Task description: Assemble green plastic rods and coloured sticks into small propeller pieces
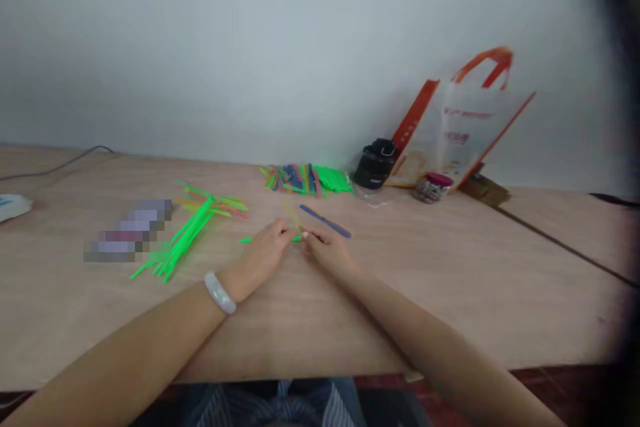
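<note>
Holding a green stick (296, 239), hands (270, 245) (327, 248) sit left of a filled jar (433, 189)

Along pale wall (200, 47), we see white tote bag (470, 127) with orange-red handles and trim, blurred print on front. Black lidded container (375, 167) just beside bag's left edge; clear jar (431, 192) with magenta lid in front of bag, contents too blurred for us to name. Brown object (487, 191) right of jar. On left of wood-toned counter (450, 267), we find pixelated object (127, 230), thin dark cable (70, 164), white item (14, 207) cut by frame edge. Below counter, reddish floor (547, 383).
</note>
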### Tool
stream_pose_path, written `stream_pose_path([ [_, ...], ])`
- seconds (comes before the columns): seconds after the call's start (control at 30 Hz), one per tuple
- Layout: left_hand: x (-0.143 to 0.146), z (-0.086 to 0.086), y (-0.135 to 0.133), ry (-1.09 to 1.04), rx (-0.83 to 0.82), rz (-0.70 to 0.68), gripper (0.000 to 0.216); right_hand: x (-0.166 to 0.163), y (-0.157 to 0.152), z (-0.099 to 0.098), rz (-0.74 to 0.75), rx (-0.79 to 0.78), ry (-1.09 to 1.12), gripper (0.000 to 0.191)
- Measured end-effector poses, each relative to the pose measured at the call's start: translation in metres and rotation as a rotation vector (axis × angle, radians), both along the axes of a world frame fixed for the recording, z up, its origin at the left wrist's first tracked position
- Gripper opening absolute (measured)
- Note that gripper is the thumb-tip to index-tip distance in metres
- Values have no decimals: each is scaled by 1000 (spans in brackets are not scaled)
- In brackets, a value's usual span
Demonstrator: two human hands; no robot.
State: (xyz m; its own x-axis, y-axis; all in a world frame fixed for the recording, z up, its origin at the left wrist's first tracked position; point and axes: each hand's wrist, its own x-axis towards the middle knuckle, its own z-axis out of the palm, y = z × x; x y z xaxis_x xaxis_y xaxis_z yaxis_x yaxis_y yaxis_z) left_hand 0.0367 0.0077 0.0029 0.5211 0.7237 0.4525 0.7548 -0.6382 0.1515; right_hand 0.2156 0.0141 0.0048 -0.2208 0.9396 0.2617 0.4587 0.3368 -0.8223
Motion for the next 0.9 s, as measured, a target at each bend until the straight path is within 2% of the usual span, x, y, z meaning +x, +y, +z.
stream_pose_path([
  [0.17, -1, -3, 1, 17, 18, -2, 31, -2, -5, 3, -14, 99, -61, 30],
  [0.33, 0, -3, 1, -2, 40, -7, 32, -2, -7, 5, -11, 115, -67, 31],
  [0.53, 0, 4, -4, 50, 55, 62, 29, -4, -2, 1, 0, 163, -25, 31],
  [0.73, -14, 32, -9, 131, 138, 178, 29, 0, 4, -3, -99, 198, 12, 35],
  [0.83, -33, 51, -4, 133, 171, 312, 31, 4, 7, -3, -129, 191, -10, 33],
  [0.9, -49, 61, 1, 106, 176, 449, 33, 5, 8, -2, -134, 189, -27, 32],
])
